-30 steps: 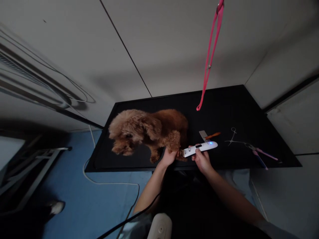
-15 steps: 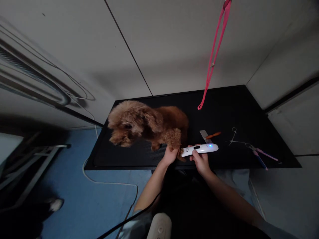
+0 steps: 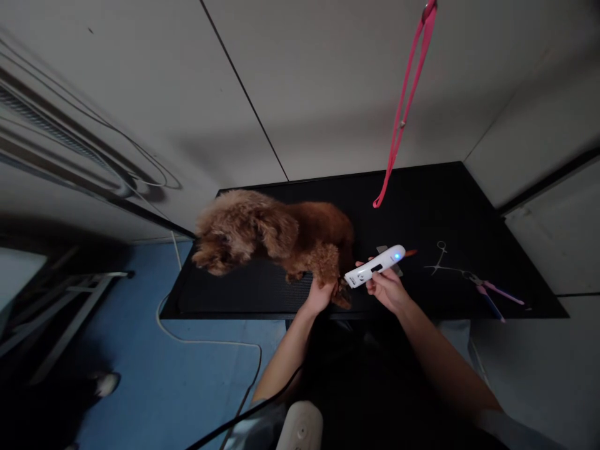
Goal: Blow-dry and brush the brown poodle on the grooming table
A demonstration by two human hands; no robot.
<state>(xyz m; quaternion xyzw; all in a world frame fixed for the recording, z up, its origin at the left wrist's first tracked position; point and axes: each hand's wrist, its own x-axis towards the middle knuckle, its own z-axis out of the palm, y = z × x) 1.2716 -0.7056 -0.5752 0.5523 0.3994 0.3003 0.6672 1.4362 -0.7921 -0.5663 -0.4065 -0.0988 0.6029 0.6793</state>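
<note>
A curly brown dog (image 3: 276,234) is on the black grooming table (image 3: 435,200), its head toward the left and turned down. My left hand (image 3: 320,296) is closed around one of its legs near the paw (image 3: 341,294). In my right hand (image 3: 387,290) is a white hair clipper (image 3: 375,267) with a lit blue light. The clipper's blade end is right by the paw; whether it touches the fur I cannot tell. Partly hidden under the clipper lies a metal comb-like tool (image 3: 382,249) with an orange-brown handle (image 3: 410,253).
To the right on the table lie thin scissors (image 3: 439,259) and a pink-and-blue handled tool (image 3: 494,292). A pink loop strap (image 3: 398,125) hangs above the table. A grey hose (image 3: 60,134) and cables run along the left wall. A person's shoe (image 3: 107,384) shows at lower left.
The clipper has tilted, its lit end rising and its blade end shifting slightly right from the paw. The dog's head has moved left and turned further down. My left hand stays on the leg.
</note>
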